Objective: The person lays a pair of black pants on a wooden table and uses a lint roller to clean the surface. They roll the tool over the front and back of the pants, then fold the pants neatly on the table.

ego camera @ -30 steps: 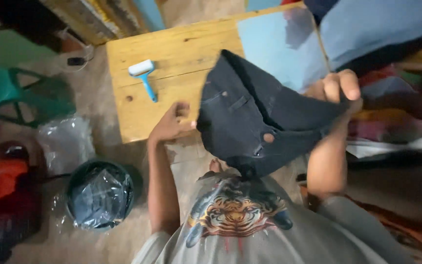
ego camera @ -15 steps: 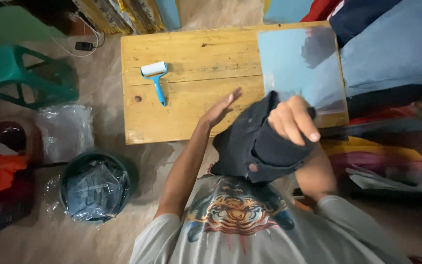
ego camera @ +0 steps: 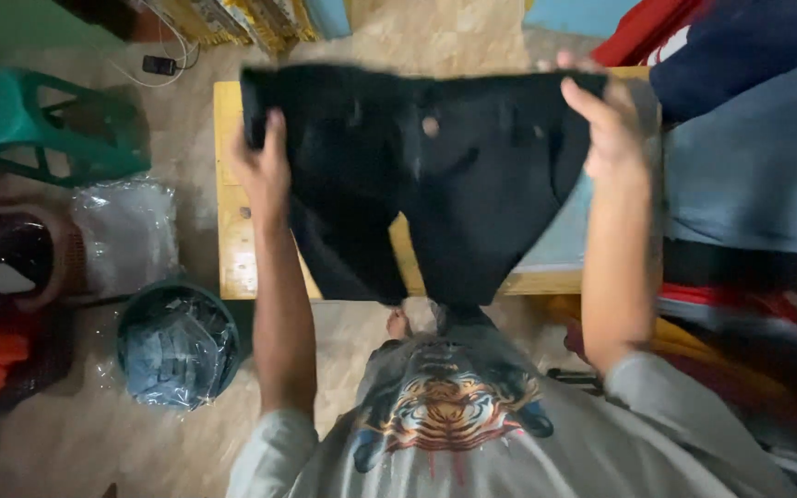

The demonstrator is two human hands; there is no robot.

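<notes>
I hold a pair of dark jeans (ego camera: 454, 175) spread wide by the waistband above a low wooden table (ego camera: 231, 240). My left hand (ego camera: 265, 166) grips the waistband's left end and my right hand (ego camera: 606, 124) grips its right end. A metal button shows near the middle of the waistband. The legs hang down toward my chest and cover most of the tabletop. The lint roller that lay on the table is hidden behind the cloth.
A green plastic stool (ego camera: 39, 124) stands at the left. A round bin (ego camera: 177, 346) lined with plastic holds folded denim on the floor. Clear plastic bags (ego camera: 126, 231) lie beside it. Stacked folded clothes (ego camera: 758, 157) fill the right side.
The bunched jeans in my right hand have been opened out. My left hand took the other end of the waistband, and both arms lifted and spread it over the table.
</notes>
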